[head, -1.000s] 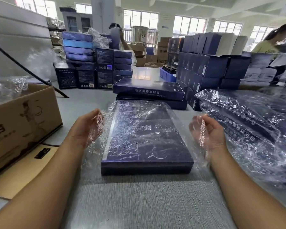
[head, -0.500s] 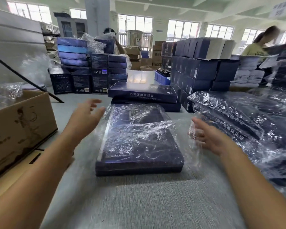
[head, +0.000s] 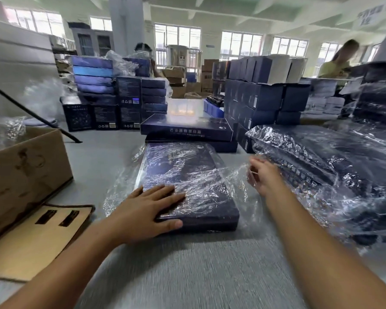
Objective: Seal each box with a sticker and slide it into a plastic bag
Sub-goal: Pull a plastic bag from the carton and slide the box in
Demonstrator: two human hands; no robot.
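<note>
As left grip (head: 143, 210) presses, bag (head: 228, 176) crinkles

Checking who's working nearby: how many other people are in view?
2: one worker behind the left box stacks, one worker in yellow far right. Stacks may hide others.

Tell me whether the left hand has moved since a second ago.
Yes. The left hand has released the plastic bag and moved rightward, from beside the box onto its near left corner, lying flat.
</note>
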